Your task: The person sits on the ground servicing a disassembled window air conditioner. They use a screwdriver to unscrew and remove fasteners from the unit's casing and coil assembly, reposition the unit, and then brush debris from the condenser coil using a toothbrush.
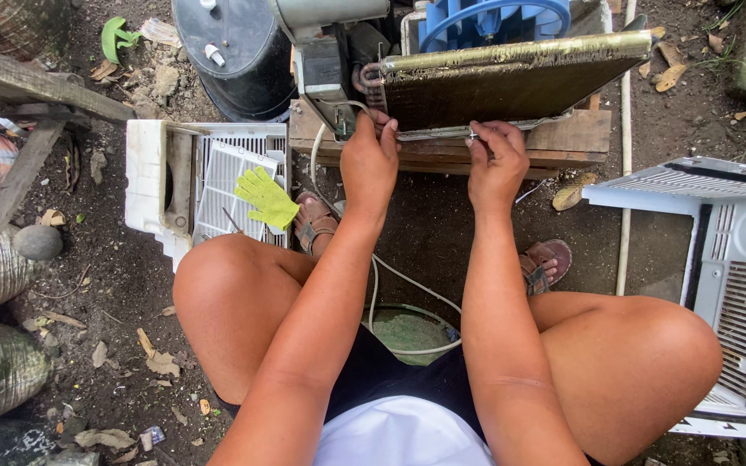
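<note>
A dismantled air-conditioner unit sits on a wooden board (576, 138) in front of me, its dirty finned coil (511, 86) facing me and a blue fan (494, 17) behind it. My left hand (369, 160) presses against the coil's lower left corner, by the copper pipe bends. At the coil's lower edge, my right hand (496, 164) is closed around a thin metal tool (478, 138), its tip touching the frame. A white cable (373, 285) runs from the unit down between my knees.
A white plastic casing (153, 177) with a grille lies to the left, a yellow-green glove (268, 198) on it. Another white housing (727, 250) stands at right. A black drum (230, 56) is behind, wooden planks (19, 129) and sacks at left, dirt ground all around.
</note>
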Tool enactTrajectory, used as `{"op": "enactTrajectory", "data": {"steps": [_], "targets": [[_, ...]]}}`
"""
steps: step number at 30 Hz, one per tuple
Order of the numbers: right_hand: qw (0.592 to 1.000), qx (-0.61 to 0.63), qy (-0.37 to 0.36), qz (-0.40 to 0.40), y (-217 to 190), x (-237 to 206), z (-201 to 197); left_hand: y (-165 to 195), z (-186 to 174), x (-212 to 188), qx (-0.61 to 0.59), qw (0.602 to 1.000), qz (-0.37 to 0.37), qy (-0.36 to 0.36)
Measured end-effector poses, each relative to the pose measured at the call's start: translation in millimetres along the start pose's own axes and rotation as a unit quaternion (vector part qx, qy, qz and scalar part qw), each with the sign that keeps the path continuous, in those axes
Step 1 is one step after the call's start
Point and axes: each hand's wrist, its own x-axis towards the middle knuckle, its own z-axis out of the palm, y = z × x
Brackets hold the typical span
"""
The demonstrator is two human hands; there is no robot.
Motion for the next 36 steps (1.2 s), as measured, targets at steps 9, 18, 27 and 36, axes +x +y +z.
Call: {"op": "enactTrajectory", "data": {"steps": [9, 18, 27, 36], "targets": [[1.0, -0.014, 0.01, -0.021, 6, -3, 11, -9, 2, 1, -0.048, 0.998, -0.041, -0.021], [0.999, -0.011, -0.01, 0.052, 18, 3, 13, -11, 12, 4, -0.169, 0.973, -0.14, -0.07], [0.996, 0.041, -0.007, 0.076, 22, 9, 25, -9, 6, 10, -0.041, 0.989, -0.121, -0.07], [0.999, -0.009, 0.023, 0.04, 16, 4, 26, -5, 7, 12, -0.043, 0.987, -0.136, -0.072]]}}
